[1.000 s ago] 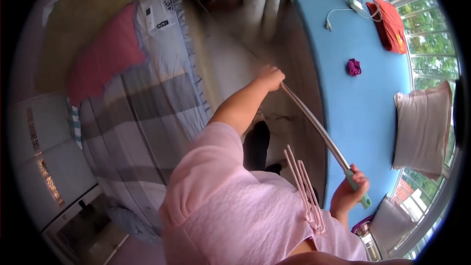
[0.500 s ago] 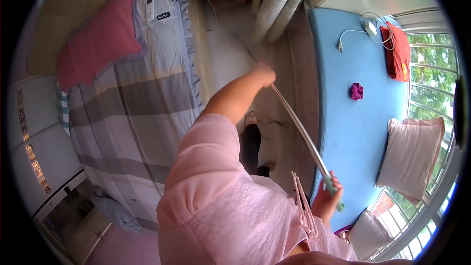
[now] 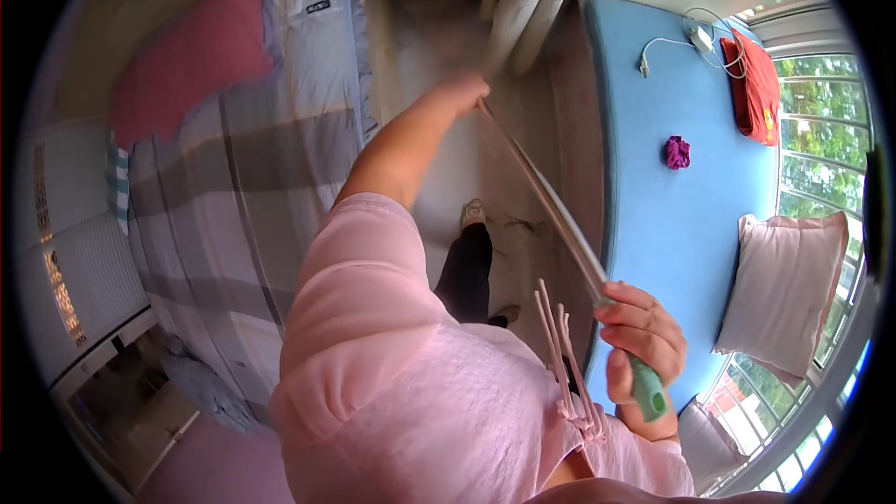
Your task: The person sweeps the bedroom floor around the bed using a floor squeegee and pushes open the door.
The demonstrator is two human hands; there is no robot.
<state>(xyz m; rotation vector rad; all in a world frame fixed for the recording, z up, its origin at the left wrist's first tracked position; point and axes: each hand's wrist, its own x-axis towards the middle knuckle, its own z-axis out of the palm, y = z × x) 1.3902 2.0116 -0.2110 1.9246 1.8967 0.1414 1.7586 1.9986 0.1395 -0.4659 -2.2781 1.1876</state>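
Note:
A long metal pole (image 3: pixel 541 185) with a green grip slants across the middle of the view over the floor. My right hand (image 3: pixel 644 341) is closed around the green grip, whose hollow end shows below my fingers. Farther up, my outstretched left hand (image 3: pixel 464 93) is closed around the shaft. Past it, the pole's far end is blurred and dark, so I cannot make out what is fixed there.
On the left is a bed (image 3: pixel 215 252) with a pink pillow (image 3: pixel 201 56). To the right, a blue padded bench (image 3: pixel 653 243) holds a purple scrunchie (image 3: pixel 678 153), a red folded cloth (image 3: pixel 751 93), a white cable (image 3: pixel 700 39) and a cushion (image 3: pixel 784 294). Curtains (image 3: pixel 527 5) hang ahead above the tiled floor (image 3: pixel 467 163).
My right hand has come closer to the camera with the grip and looks larger. My left hand has shifted forward and left with the shaft.

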